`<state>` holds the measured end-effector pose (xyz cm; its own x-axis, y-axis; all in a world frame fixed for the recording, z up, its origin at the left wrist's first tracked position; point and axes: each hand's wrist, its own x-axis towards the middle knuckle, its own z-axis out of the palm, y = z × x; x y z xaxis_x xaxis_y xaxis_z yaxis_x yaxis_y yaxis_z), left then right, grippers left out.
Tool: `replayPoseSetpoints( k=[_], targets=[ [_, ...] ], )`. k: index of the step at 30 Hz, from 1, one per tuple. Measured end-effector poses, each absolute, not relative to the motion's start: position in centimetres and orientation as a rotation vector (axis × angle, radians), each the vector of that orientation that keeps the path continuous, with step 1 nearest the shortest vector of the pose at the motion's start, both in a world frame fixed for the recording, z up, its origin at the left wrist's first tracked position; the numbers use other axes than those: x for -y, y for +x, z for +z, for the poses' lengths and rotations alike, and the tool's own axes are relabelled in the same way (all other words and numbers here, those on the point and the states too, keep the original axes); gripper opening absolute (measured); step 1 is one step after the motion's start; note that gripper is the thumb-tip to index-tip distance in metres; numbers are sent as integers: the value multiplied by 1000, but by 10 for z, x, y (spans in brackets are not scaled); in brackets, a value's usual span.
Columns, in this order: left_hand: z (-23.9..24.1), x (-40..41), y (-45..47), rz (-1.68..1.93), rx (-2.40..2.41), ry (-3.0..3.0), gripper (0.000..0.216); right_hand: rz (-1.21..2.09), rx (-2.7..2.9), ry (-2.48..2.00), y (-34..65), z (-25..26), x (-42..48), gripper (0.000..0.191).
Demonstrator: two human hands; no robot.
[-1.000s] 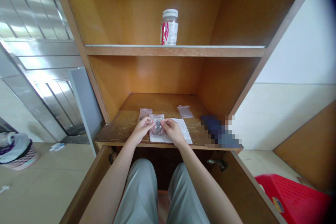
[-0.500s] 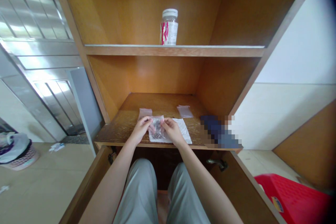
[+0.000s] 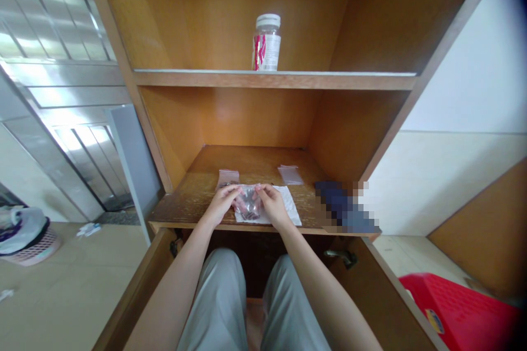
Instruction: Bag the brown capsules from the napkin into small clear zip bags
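Lower now, the plastic bag (image 3: 249,203) seems pinched between both hands (image 3: 222,204) (image 3: 274,205).

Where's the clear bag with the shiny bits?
In the head view, the clear bag is held between the left hand and right hand, over a white sheet on the wooden shelf.

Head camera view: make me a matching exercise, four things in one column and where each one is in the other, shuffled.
Things:
1. White-capped jar
2. Clear plastic bag
3. White paper sheet
4. Red plastic crate

Places:
A. Lower right of the view
B. Standing on the upper shelf
C. Held between the left hand and right hand
D. Lying on the lower shelf, under the hands

Pairs: 1-B; 2-C; 3-D; 4-A
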<state>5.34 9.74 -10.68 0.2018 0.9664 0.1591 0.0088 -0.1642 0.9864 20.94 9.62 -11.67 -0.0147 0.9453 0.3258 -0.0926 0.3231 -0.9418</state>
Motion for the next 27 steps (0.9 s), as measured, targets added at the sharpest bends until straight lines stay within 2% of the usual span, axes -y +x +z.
replayPoseSetpoints(
  k=[11, 27],
  targets=[
    [-106, -96, 53, 1176, -988, 1447, 30, 1027, 1298, -839, 211, -118, -96, 17],
    [-100, -92, 55, 1122, -991, 1583, 26, 1098, 1414, -845, 209, -118, -95, 22]
  ],
)
